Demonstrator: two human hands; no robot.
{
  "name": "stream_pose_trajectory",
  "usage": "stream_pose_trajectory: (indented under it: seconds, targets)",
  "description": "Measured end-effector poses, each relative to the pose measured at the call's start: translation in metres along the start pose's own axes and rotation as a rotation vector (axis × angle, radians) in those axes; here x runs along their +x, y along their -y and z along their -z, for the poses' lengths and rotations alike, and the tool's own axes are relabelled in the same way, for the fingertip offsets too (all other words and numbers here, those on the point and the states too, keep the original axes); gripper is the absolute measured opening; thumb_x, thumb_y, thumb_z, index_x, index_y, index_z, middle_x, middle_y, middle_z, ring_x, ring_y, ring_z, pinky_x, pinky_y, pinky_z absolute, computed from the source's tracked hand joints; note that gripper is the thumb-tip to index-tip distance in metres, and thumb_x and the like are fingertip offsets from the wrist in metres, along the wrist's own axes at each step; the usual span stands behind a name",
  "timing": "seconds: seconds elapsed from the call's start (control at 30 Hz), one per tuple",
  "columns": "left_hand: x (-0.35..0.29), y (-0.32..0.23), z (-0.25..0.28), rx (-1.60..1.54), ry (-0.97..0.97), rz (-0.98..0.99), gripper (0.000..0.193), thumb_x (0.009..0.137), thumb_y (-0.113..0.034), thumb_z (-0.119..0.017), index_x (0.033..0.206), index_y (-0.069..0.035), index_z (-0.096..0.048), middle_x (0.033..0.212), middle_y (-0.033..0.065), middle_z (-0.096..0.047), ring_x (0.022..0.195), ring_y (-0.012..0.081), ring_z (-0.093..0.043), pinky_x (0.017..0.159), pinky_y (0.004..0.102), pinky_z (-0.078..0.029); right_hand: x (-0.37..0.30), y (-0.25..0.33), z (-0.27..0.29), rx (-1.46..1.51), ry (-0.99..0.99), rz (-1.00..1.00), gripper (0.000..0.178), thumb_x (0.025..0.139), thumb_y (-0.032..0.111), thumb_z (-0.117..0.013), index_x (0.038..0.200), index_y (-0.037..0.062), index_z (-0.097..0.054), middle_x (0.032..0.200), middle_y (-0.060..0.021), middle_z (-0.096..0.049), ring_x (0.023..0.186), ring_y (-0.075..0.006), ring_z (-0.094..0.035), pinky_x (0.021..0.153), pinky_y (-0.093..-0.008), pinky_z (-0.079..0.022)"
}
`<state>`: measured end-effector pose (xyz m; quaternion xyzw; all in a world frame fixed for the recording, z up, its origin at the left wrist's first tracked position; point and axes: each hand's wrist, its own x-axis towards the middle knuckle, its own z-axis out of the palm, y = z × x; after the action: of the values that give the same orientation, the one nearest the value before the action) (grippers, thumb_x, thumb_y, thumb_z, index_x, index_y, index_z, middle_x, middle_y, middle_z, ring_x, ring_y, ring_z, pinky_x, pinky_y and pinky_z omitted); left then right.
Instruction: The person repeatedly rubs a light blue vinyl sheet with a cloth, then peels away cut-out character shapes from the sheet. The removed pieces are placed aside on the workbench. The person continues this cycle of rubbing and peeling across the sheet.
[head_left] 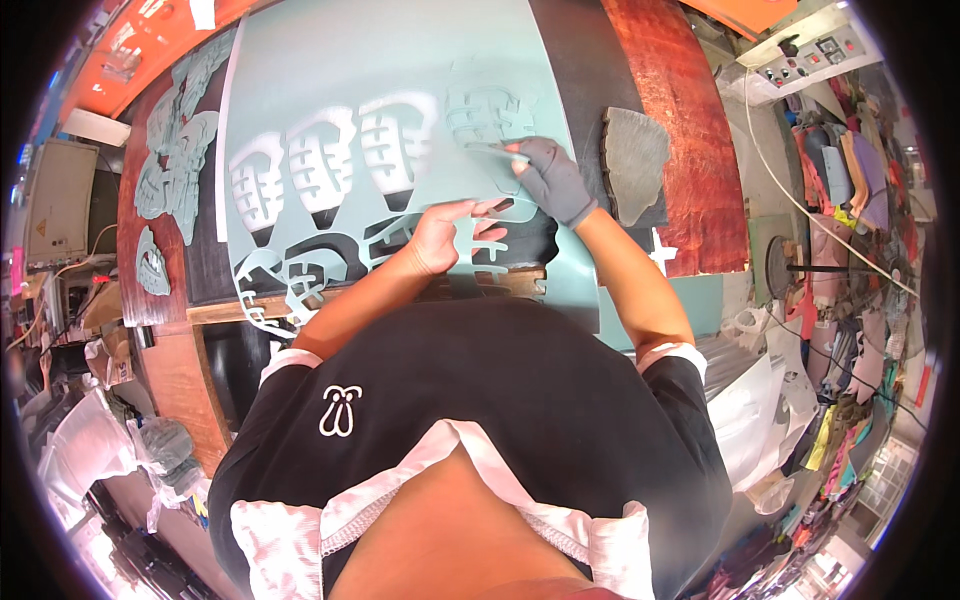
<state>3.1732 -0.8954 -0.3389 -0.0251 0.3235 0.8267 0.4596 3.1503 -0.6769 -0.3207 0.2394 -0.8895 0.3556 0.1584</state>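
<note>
A pale green sheet (pixel 480 40) lies across the work table, with several strapped, shoe-upper-like shapes cut out of it. My right hand (pixel 553 182), in a grey glove with bare fingertips, pinches a pale green cut piece (pixel 492 152) just above the sheet, partly blurred. Closer to me, my bare left hand (pixel 440 238) has its fingers around another pale green cut piece (pixel 465 250) with prong-like straps. That piece hides part of the fingers. Left of it, the sheet's cut near edge (pixel 310 270) hangs in loose loops over the table's front.
Cut green pieces (pixel 175 165) are heaped on the left of the table. A grey slab (pixel 634 160) lies on the right, beside a worn red board (pixel 690 150). Orange machine parts (pixel 120 55) stand at the far left. A control panel (pixel 815 58) with a cable sits far right.
</note>
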Motion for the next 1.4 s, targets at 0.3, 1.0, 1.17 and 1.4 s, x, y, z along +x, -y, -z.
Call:
stream_pose_trajectory:
  seconds: [0.3,1.0,1.17,1.4]
  targets:
    - [0.009,-0.001,0.004,-0.068,0.186,-0.192,0.048,0.090,-0.021,-0.053,0.133,-0.003,-0.042,0.136,0.0060,-0.047,0.123,0.0217,-0.045,0.094,0.0405,-0.044,0.017,-0.001,0.022,0.102,0.228,-0.223,0.036,0.088,0.032,-0.057,0.112,0.0049,-0.058,0.100,-0.0162,-0.059,0.100,-0.0321,-0.056,0.087,-0.0379,-0.044]
    - [0.023,-0.048,0.023,2.167,-0.280,-0.572,0.059,0.089,-0.038,-0.051,0.138,-0.009,-0.036,0.149,0.0058,-0.026,0.138,0.0262,-0.020,0.109,0.0515,-0.019,0.194,-0.119,0.062,0.300,-0.439,-0.947,0.045,0.085,0.037,-0.056,0.104,-0.0029,-0.065,0.092,-0.0105,-0.066,0.084,-0.0180,-0.060,0.076,-0.0310,-0.046]
    - [0.022,-0.050,0.021,2.191,-0.247,-0.461,0.060,0.090,-0.039,-0.049,0.140,-0.010,-0.032,0.150,0.0052,-0.024,0.138,0.0266,-0.020,0.109,0.0517,-0.017,0.249,-0.151,0.089,-0.398,-0.465,-1.063,0.040,0.089,0.033,-0.044,0.092,0.0007,-0.066,0.098,-0.0204,-0.066,0.092,-0.0330,-0.064,0.077,-0.0392,-0.050]
    - [0.023,-0.050,0.021,2.260,-0.268,-0.416,0.060,0.092,-0.041,-0.045,0.142,-0.012,-0.029,0.151,0.0052,-0.022,0.139,0.0263,-0.018,0.111,0.0500,-0.014,0.250,-0.128,0.186,0.153,-0.693,-0.627,0.048,0.086,0.038,-0.047,0.098,-0.0056,-0.063,0.087,-0.0154,-0.063,0.080,-0.0226,-0.057,0.074,-0.0356,-0.043]
